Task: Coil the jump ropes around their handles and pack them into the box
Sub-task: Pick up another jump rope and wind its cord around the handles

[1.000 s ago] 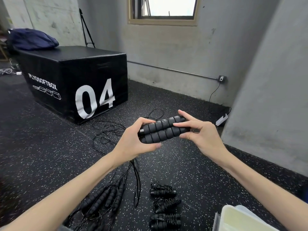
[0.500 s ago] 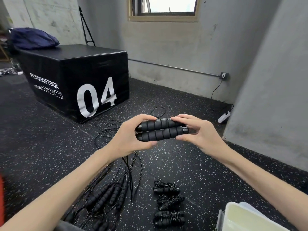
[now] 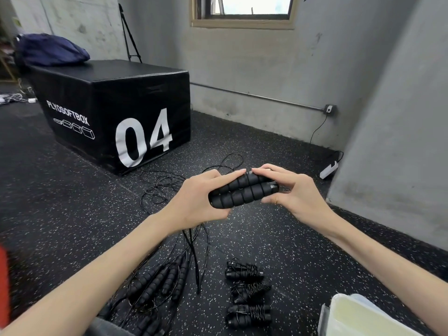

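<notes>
Two black handles (image 3: 243,192) held side by side above floor, long axis left-right, right end tilted slightly up and away. Left hand (image 3: 198,202) grips left ends; right hand (image 3: 294,192) pinches right ends.

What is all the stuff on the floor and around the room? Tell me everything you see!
held handles: two, black, side by side, gripped in both hands
coiled jump ropes: three, black, in a column on the floor, near right
loose jump ropes: several, black, tangled on the floor, near left
plyo box: one, black, white "04", floor at left
bag: one, dark blue, on the plyo box's far end
tripod: one, black, behind the plyo box
plastic box: one, pale, translucent, bottom right corner
power strip: one, white, by the wall
window: one, tan frame, top
left hand: grips the handles
right hand: grips the handles
</notes>
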